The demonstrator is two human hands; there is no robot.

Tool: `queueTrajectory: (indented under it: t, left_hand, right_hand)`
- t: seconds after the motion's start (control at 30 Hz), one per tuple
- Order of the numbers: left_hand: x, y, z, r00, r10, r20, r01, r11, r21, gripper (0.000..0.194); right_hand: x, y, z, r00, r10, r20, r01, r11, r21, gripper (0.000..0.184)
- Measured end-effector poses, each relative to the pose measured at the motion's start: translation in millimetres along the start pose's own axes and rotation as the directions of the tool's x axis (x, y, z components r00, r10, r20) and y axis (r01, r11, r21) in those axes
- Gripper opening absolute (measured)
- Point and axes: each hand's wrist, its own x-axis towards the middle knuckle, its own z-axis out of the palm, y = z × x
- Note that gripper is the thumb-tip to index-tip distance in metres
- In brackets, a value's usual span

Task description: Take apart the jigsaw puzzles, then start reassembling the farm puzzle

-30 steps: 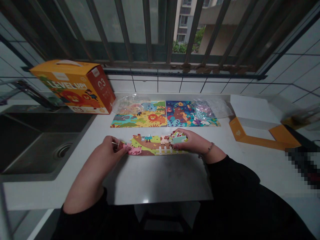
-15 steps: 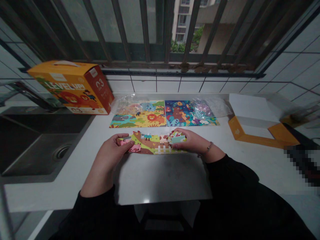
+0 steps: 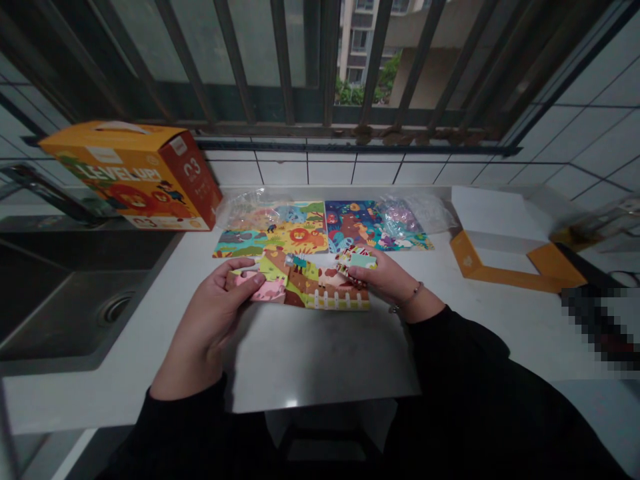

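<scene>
Farmyard puzzle strip (image 3: 325,283) spans our hands over the tabletop (image 3: 320,357); with the left hand (image 3: 213,300) in a closed grip on its pink end and the right hand (image 3: 387,277) gripping loose pieces (image 3: 363,261), we should support it level to protect the joints.

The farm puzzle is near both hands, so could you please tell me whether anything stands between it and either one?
Nothing visible stands between the left hand and the farm puzzle, whose pig end it holds. Loose pieces in the right hand overlap the puzzle's far right corner in view; contact is unclear.
</scene>
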Motion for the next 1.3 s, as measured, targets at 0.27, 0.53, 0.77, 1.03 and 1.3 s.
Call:
queueTrajectory:
  t: [0.27,0.53,0.77,1.03,1.3]
  left_hand:
    - [5,-8,0.0,0.999,-0.033,-0.036,0.034,0.999,0.025,0.065]
    - [9,-17,0.8,0.999,-0.035,-0.007,0.036,0.998,0.058,0.061]
    - [-5,-20,39.8,0.993,-0.030,0.111,0.009,0.984,0.180,0.055]
    - [-4,-25,47.5,0.987,-0.069,0.146,0.050,0.990,0.132,0.060]
    - [-4,-37,56.4,0.989,-0.064,0.132,0.063,0.998,0.012,0.052]
  right_hand:
    - [0,-8,3,0.998,-0.029,-0.054,0.038,0.984,0.176,0.062]
    - [-1,1,9,0.999,0.007,0.049,-0.015,0.984,0.179,0.063]
    - [-6,-14,46,0.970,0.024,0.242,-0.070,0.981,0.183,0.065]
    - [-4,-14,46,0.976,0.067,0.205,-0.098,0.984,0.146,0.061]
    - [-5,-11,58,0.969,0.020,0.245,-0.069,0.978,0.195,0.067]
